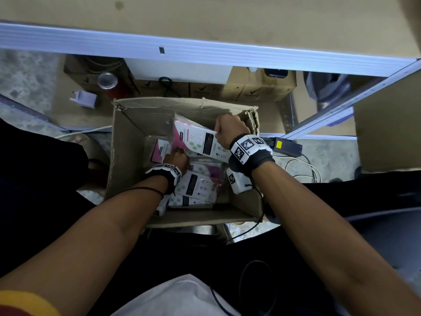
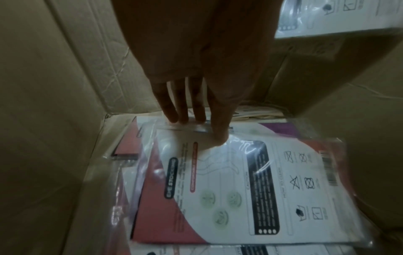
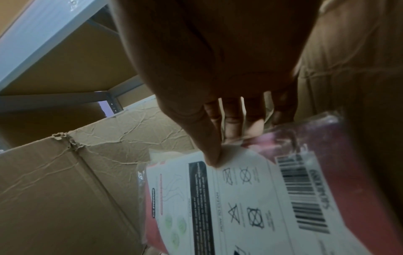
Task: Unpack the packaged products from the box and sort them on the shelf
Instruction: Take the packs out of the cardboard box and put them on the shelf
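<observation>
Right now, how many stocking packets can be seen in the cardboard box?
5. A lifted packet in the right hand; a pink packet at far left; a purple packet mid-box; a white packet and a lower packet beside the left hand. More may hide underneath.

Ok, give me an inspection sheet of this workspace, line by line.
Surface: speckled floor under the shelf.
Job's things: open cardboard box; lifted packet; more packets lying flat inside.
Clutter: white plug adapter, clear-lidded jar, stacked brown cartons.
Hands: right hand pinches the lifted packet; left hand rests straight fingers on a flat packet.
Cables: white cables, black power brick.
Surroundings: nothing seen.
</observation>
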Tool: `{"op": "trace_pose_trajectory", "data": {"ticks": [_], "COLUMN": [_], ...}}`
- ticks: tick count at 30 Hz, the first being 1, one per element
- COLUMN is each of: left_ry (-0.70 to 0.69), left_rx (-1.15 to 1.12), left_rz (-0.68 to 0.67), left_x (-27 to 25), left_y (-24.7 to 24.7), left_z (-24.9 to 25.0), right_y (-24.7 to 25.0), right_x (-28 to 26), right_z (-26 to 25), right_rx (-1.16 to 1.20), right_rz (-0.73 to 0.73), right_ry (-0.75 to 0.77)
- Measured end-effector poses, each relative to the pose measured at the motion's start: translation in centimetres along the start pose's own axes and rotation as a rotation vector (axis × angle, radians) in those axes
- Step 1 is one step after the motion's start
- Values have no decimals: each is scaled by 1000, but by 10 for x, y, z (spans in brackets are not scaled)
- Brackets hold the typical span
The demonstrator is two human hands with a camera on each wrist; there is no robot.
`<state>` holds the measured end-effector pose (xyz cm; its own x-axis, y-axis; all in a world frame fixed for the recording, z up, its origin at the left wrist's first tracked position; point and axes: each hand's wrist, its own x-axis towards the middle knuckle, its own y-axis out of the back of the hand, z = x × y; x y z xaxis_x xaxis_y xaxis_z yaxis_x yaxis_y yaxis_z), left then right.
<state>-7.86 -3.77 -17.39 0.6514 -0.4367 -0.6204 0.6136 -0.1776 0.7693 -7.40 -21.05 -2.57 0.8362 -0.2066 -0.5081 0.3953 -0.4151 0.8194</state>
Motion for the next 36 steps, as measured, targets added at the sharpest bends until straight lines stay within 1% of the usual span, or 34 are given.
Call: {"op": "trace_pose_trajectory", "data": {"ticks": [9, 14, 20, 27, 32, 36], "left_ry": [2, -24, -85, -168, -175, -202], "left_rx": [54, -6, -152, -178, -200, -196], "left_rz": [9, 8, -72, -133, -88, -51], "left_x": [-9, -15, -22, -33, -50, -66], "left_y": [1, 10, 29, 59, 74, 96], "left_z": [1, 3, 2, 13, 13, 6], "right_y": [-1, -2, -6, -12, -21, -21], "right_x": [-1, -2, -3, -7, -16, -28], "right_z": [0, 1, -3, -10, -19, -27], "right_rx": [12, 3, -38, -127, -206, -210], "right_rz": [8, 18, 20, 38, 52, 81], "right_ry": [-4, 1, 21, 54, 100, 138]}}
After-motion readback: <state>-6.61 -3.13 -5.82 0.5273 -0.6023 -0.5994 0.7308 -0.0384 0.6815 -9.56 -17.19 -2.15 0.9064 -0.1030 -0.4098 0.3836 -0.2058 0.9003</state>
